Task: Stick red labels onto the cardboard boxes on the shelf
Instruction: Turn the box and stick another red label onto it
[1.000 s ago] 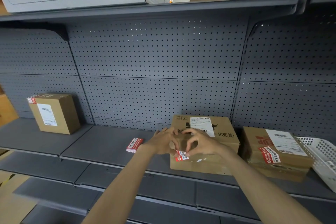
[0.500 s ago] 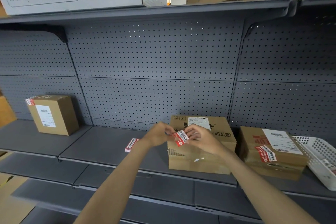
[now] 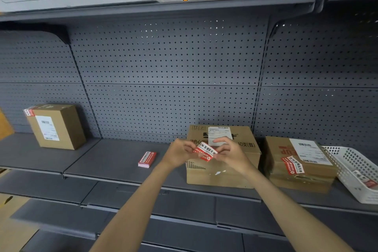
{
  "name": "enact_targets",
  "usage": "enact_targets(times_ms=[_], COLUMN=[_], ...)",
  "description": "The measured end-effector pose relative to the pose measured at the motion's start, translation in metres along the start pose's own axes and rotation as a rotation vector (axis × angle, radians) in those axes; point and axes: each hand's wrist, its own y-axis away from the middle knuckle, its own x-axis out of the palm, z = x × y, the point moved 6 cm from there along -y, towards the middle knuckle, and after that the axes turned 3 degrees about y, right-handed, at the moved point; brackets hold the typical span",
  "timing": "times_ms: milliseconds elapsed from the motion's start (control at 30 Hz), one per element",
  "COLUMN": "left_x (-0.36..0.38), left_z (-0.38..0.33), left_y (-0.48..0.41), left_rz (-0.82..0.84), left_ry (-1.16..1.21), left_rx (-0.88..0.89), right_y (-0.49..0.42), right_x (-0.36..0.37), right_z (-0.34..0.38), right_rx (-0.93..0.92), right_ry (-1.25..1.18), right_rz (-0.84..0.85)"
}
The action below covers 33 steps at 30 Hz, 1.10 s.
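Both hands hold one red label (image 3: 206, 151) in front of the middle cardboard box (image 3: 241, 170) on the grey shelf (image 3: 114, 161): the left hand (image 3: 180, 154) pinches its left end, the right hand (image 3: 231, 153) its right end. A stack of red labels (image 3: 147, 159) lies left of the hands. The left box (image 3: 55, 126) and right box (image 3: 298, 163) each bear a red label; a white basket (image 3: 356, 172) stands at far right

I hold one red label (image 3: 206, 151), white-lettered and tilted, in front of the middle cardboard box (image 3: 225, 172). The left cardboard box (image 3: 55, 126) carries a corner label (image 3: 29, 111). The right cardboard box (image 3: 300, 168) carries a slanted label (image 3: 292, 164). A label stack (image 3: 147, 159) lies flat on the shelf (image 3: 114, 161).
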Motion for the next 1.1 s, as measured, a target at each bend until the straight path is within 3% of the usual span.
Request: enact_targets(times_ms=[467,833,1100], left_x=[0.044,0.08,0.092], left_z=[0.03,0.032,0.052], left_y=[0.017,0.025,0.019], left_rz=[-0.124,-0.118,-0.059], left_ry=[0.068,0.256,0.145], left_rx=[-0.079,-0.076,-0.071], right_y=[0.03,0.045,0.049], right_x=[-0.012,-0.028,-0.027], right_z=[-0.039,-0.055,-0.074], right_rx=[0.124,0.133,0.139], right_ry=[-0.198,-0.043,0.115], right_rz=[-0.207,-0.262,-0.271])
